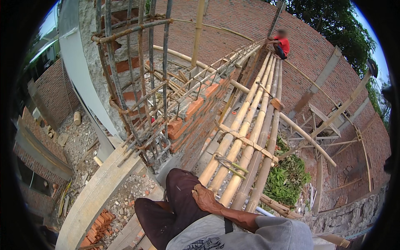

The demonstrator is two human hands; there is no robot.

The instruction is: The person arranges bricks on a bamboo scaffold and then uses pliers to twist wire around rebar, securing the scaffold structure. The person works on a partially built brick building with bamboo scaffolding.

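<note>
My right hand (204,198) lies over my bent knee in dark trousers (181,187); its fingers curl loosely against the cloth and it holds nothing. My left hand does not show. Beyond my knee, a metal tool with two long green-tipped handles (230,165) rests across the bamboo poles (246,141), and it looks like pincers. Farther along the poles is a brown block-like piece (276,104) whose kind I cannot make out. An upright rebar cage (141,75) rises ahead on the left, beside a partly built brick wall (200,104).
Horizontal rebar (225,62) runs along the brick wall's top. Another person in red (283,43) squats at the poles' far end. A concrete beam (98,198) curves at lower left, above stacked bricks (98,227) and rubble. Green leaves (287,171) lie below on the right.
</note>
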